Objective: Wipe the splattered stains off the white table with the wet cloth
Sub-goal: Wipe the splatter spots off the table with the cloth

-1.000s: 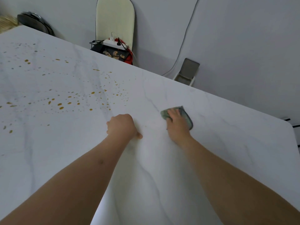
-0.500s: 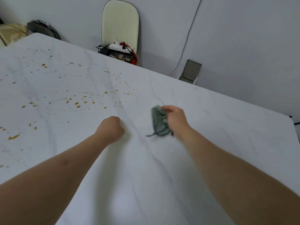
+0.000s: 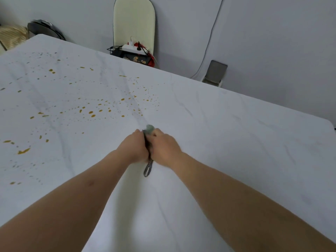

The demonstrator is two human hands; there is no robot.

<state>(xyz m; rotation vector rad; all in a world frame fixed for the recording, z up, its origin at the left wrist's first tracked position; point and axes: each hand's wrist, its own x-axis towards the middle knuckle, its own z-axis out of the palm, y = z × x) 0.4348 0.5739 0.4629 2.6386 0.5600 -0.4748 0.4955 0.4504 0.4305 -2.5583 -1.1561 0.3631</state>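
Together over the table (image 3: pixel 236 142), left hand (image 3: pixel 133 147) and right hand (image 3: pixel 164 146) pressed side by side, both curled round the cloth (image 3: pixel 149 128). Bunched grey-green between the two palms, mostly hidden; only a rounded tuft showing past the fingertips on the far side and a thin dark loop (image 3: pixel 148 169) hanging out on the near side, below the wrists. Cannot tell whether the loop touches the tabletop or hangs just clear of it. Fingers of both hands folded inward on the cloth, thumbs out of sight. Forearms bare, running back from the grip toward the bottom corners.

Left of the grip and farther out, stains (image 3: pixel 91 112): a wide scatter of orange-yellow drops and specks across the marbled white surface, densest in a band just beyond and left of the left hand, thinning toward the far left corner. Larger smears (image 3: pixel 23 151) well left of the left forearm, near the edge of view. Nearest specks close to the left hand's knuckles but apart from them. Right of the grip, only white top with faint grey veins.

Beyond the table's far edge, straight out from the hands, a pale chair back (image 3: pixel 134 22) against the wall, with a white power strip (image 3: pixel 131 47) and dark cables on the seat. Farther right, a small grey box (image 3: pixel 216 72) by the wall, with a cable running up from near it. Far left, a dark round object (image 3: pixel 45 30), partly blurred.
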